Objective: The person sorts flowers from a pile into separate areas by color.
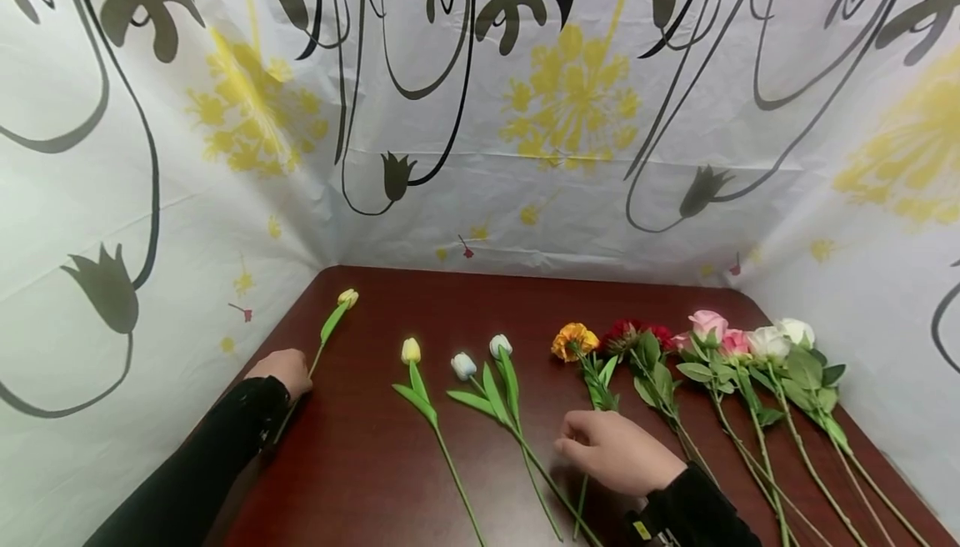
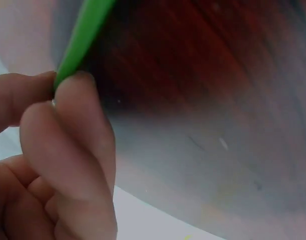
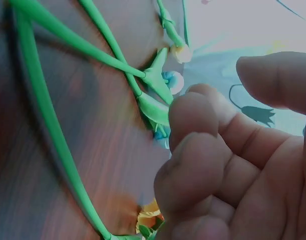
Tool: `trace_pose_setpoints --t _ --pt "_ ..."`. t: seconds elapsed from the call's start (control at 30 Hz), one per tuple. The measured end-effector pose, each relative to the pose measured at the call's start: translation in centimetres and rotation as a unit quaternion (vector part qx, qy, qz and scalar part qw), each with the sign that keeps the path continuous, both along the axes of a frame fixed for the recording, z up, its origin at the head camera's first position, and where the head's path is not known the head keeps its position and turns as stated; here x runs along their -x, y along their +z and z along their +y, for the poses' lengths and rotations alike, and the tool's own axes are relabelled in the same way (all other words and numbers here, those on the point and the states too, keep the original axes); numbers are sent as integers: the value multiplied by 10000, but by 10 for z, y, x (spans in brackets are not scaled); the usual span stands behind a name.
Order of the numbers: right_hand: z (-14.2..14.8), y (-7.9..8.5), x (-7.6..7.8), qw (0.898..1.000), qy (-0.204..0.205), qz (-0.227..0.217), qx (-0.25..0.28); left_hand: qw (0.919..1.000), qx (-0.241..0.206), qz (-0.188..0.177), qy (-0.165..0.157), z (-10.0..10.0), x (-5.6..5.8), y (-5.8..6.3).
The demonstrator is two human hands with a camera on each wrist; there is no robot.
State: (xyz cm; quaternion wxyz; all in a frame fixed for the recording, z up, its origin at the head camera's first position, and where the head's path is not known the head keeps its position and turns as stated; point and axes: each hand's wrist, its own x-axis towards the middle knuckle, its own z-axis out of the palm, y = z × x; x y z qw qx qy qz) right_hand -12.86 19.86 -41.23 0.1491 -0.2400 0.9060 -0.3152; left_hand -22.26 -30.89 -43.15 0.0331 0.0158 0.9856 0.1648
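Note:
At the table's left edge my left hand (image 1: 283, 370) pinches the stem of a yellow tulip (image 1: 347, 298). Its green stem (image 2: 85, 42) shows between thumb and fingers in the left wrist view. My right hand (image 1: 621, 452) hovers over the stem of an orange flower (image 1: 574, 341), its fingers loosely bent. The thumb stands apart from the fingers in the right wrist view, with nothing held between them. Left of this hand lie two white tulips (image 1: 463, 365) with crossing stems. Another yellow tulip (image 1: 411, 352) lies farther left.
Dark red flowers (image 1: 622, 336), pink roses (image 1: 707, 324) and white roses (image 1: 769, 343) lie along the right side of the brown table (image 1: 360, 480). A patterned white cloth (image 1: 450, 234) hangs round the back and sides.

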Motion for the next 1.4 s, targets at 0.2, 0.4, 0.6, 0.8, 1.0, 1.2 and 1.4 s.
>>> trace_pose_setpoints --t 0.2,0.4,0.6,0.8,1.0,1.2,1.4 --pt "-3 -5 0 9997 91 -224 106 9923 -1154 -440 84 15 -13 -2" --pt "-4 -4 -3 9997 58 -212 127 9830 -1704 -489 -470 55 -49 4" --pt "0 -6 -7 9997 61 -182 158 9706 -2109 -477 -1056 97 -99 13" --pt "4 -6 -7 9993 52 -292 215 9604 -2265 -533 -1533 126 -124 3" --pt "5 -9 -5 9990 27 -351 269 9612 -1887 -538 -1942 144 -120 -10" --pt "5 -13 -6 9986 -1 -427 322 9580 -1380 -539 -2456 153 -111 -9" --pt "5 -14 -7 9979 36 -508 410 9608 -1164 -412 -2481 154 -103 -6"
